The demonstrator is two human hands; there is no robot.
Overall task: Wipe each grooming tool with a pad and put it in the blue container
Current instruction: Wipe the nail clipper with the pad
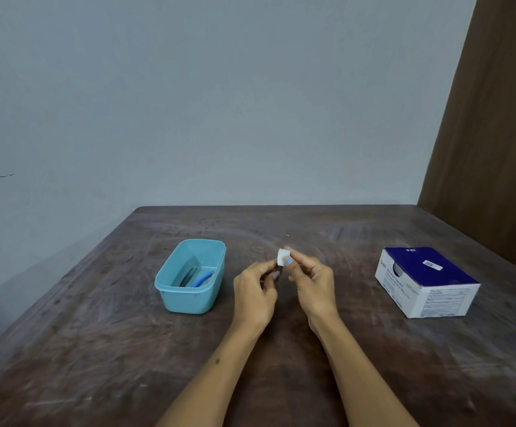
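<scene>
Above the middle of the brown table, my right hand point(310, 282) pinches a small white pad point(282, 256) between thumb and fingertips. My left hand point(255, 292) is close beside it, fingers curled round a small dark grooming tool point(279, 270); only a short bit shows under the pad, which is wrapped against it. To the left stands the open blue container point(170, 298), with a blue-handled tool point(202, 279) and dark metal tools point(186, 277) lying inside.
A blue and white cardboard box point(426, 280) of swabs sits at the right of the table. The table point(96, 349) ends at a grey wall behind, and a brown panel point(497, 149) rises at the far right.
</scene>
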